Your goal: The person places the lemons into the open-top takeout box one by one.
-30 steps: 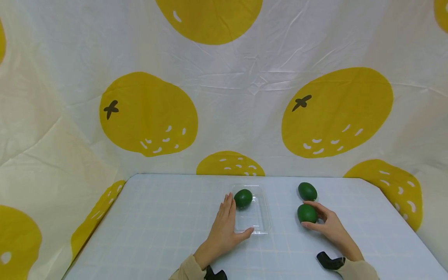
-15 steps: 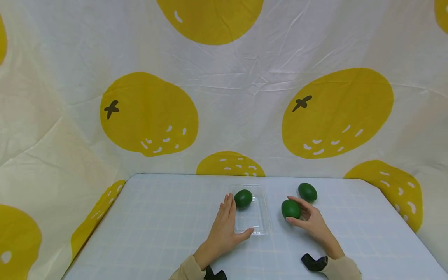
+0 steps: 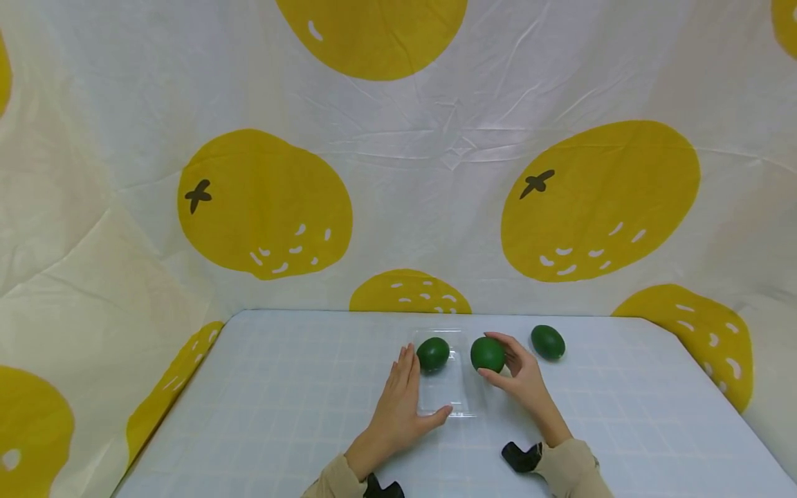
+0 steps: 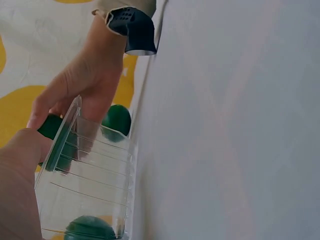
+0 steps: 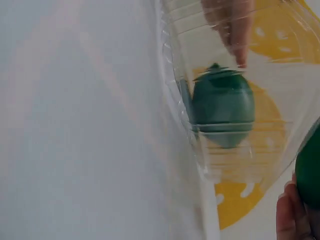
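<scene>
A clear plastic box (image 3: 443, 398) stands on the table, one dark green lime (image 3: 433, 354) lying at its far left. Along the box's left side rest the straight fingers of my left hand (image 3: 397, 404), the thumb spread toward the near rim. My right hand (image 3: 524, 377) pinches a second lime (image 3: 487, 355) between thumb and fingers, over the box's right rim in the head view. In the left wrist view this held lime (image 4: 50, 127) shows partly behind the clear wall. A third lime (image 3: 548, 343) sits farther right on the table.
A white checked cloth covers the table (image 3: 299, 401). Behind it and at the left hangs a pale curtain (image 3: 429, 207) with large yellow fruit prints. Black camera mounts (image 3: 521, 458) sit at both wrists.
My right hand has carried the second lime leftward from beside the third lime to the box's right rim. The left hand, the box and the other limes have stayed in place.
</scene>
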